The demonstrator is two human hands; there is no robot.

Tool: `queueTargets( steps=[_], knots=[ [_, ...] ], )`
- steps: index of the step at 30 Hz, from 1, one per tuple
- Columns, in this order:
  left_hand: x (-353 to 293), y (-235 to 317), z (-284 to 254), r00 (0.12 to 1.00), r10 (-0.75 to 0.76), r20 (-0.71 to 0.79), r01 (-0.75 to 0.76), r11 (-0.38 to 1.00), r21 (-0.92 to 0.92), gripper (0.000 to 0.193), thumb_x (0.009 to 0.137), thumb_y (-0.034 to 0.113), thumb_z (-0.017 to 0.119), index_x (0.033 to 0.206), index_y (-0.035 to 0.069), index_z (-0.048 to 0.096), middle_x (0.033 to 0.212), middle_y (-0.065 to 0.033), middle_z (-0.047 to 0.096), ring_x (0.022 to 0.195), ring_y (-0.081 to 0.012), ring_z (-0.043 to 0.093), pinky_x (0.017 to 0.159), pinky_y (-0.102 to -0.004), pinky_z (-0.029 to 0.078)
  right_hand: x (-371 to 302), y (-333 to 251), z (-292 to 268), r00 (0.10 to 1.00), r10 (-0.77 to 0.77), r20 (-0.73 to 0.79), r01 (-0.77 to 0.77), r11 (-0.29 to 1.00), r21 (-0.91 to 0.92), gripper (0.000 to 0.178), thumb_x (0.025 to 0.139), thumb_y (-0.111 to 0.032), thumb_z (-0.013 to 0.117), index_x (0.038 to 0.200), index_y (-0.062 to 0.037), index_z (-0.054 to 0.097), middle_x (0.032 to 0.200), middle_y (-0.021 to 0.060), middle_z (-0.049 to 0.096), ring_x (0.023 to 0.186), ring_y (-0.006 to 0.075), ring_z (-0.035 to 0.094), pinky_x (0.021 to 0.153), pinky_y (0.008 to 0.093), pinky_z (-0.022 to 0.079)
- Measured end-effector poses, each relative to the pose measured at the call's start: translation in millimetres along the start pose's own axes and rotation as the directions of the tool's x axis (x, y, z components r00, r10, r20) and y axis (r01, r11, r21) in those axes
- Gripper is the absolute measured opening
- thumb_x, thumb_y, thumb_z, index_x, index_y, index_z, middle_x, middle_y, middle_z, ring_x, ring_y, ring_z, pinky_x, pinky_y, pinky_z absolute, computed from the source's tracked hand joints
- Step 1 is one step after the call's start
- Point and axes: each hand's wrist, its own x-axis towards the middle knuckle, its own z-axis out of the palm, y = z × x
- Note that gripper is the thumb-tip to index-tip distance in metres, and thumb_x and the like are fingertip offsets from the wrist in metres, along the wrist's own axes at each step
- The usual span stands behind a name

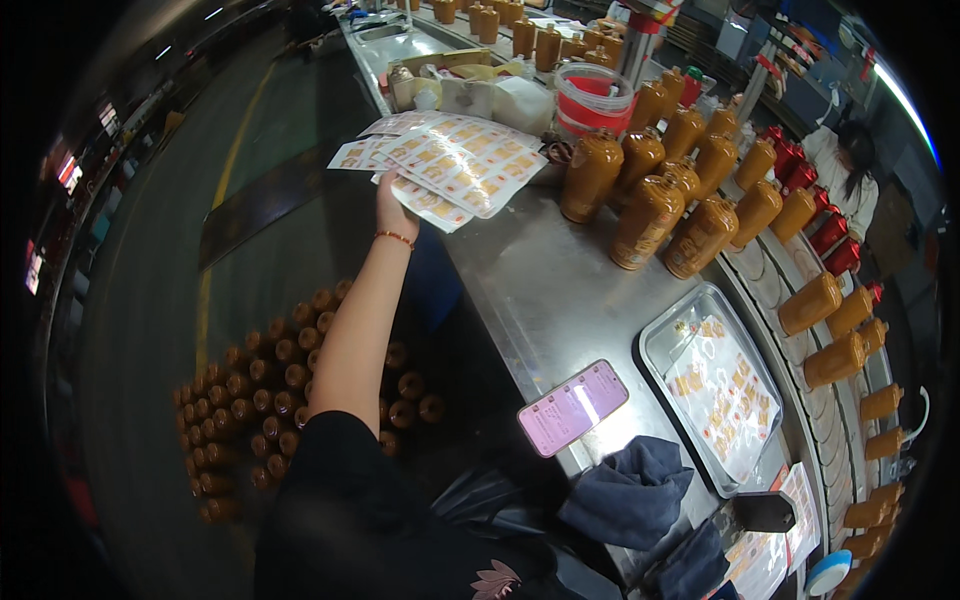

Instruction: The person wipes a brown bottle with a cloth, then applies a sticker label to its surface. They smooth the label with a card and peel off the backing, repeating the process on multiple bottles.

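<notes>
My left arm reaches forward over the near-left edge of a metal worktable (530, 270). My left hand (394, 208) is closed on the edge of several sticker sheets (470, 155), fanned over one another. The sheets are white with rows of small orange and red labels, and glare lies across the top one. Some of the fingers are hidden beneath them. To the right of the sheets stand several glossy brown bottles (648, 220), upright in a cluster. My right hand is not in view.
A lit phone (573, 408), a dark cloth (632, 492) and a metal tray (654, 345) holding a label sheet lie on the table. A clear tub (596, 84) with red inside stands behind. A conveyor (815, 425) carries bottles; a person (842, 175) is beyond. Bottles crowd the floor (262, 400).
</notes>
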Motion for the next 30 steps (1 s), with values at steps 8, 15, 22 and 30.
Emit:
queueTargets(
  steps=[8, 15, 22, 30],
  knots=[
    [-90.3, 0.1, -23.7, 0.943, 0.107, -0.316, -0.064, 0.988, 0.144, 0.053, 0.095, 0.045, 0.066, 0.132, 0.009, 0.053, 0.119, -0.0124, 0.061, 0.111, -0.0249, 0.062, 0.103, -0.0421, 0.053, 79.7, 127.0, -45.6, 0.994, -0.074, -0.078, 0.1, 0.9, 0.425, 0.037, 0.103, -0.004, 0.053, 0.139, 0.0029, 0.053, 0.137, 0.0127, 0.059, 0.131, 0.0227, 0.053, 0.113, 0.0337, 0.037],
    [-226.2, -0.7, 12.5, 0.992, 0.045, -0.116, 0.009, 0.901, 0.434, 0.041, 0.1, 0.038, 0.069, 0.12, 0.002, 0.064, 0.071, 0.0026, 0.052, 0.068, -0.0074, 0.052, 0.062, -0.0225, 0.043, 306.9, 134.2, -57.3, 0.998, -0.058, -0.028, 0.063, 0.791, 0.609, 0.029, 0.109, -0.031, 0.051, 0.105, -0.0066, 0.066, 0.088, -0.0005, 0.058, 0.071, 0.0073, 0.053, 0.061, 0.0242, 0.046],
    [-333.8, -43.8, 120.0, 0.99, -0.127, 0.06, 0.07, 0.815, 0.576, 0.035, 0.105, 0.039, 0.059, 0.108, 0.005, 0.064, 0.068, -0.0009, 0.061, 0.071, -0.0093, 0.061, 0.068, -0.0225, 0.045, 483.5, 65.0, -31.2, 0.911, -0.235, -0.339, 0.182, 0.966, -0.181, 0.057, 0.09, -0.058, 0.068, 0.105, -0.0033, 0.073, 0.094, 0.0169, 0.075, 0.089, 0.0287, 0.072, 0.082, 0.0392, 0.055],
    [-423.0, -90.0, 178.8, 0.753, -0.297, 0.588, -0.185, 0.761, 0.622, 0.039, 0.11, 0.028, 0.046, 0.118, -0.006, 0.063, 0.078, -0.0146, 0.07, 0.075, -0.0203, 0.067, 0.075, -0.0336, 0.052, 512.2, 51.6, -33.3, 0.915, -0.205, -0.346, 0.072, 0.93, -0.36, 0.04, 0.096, -0.046, 0.063, 0.116, -0.0104, 0.064, 0.111, 0.0149, 0.073, 0.108, 0.0362, 0.069, 0.09, 0.0481, 0.054]
  ],
)
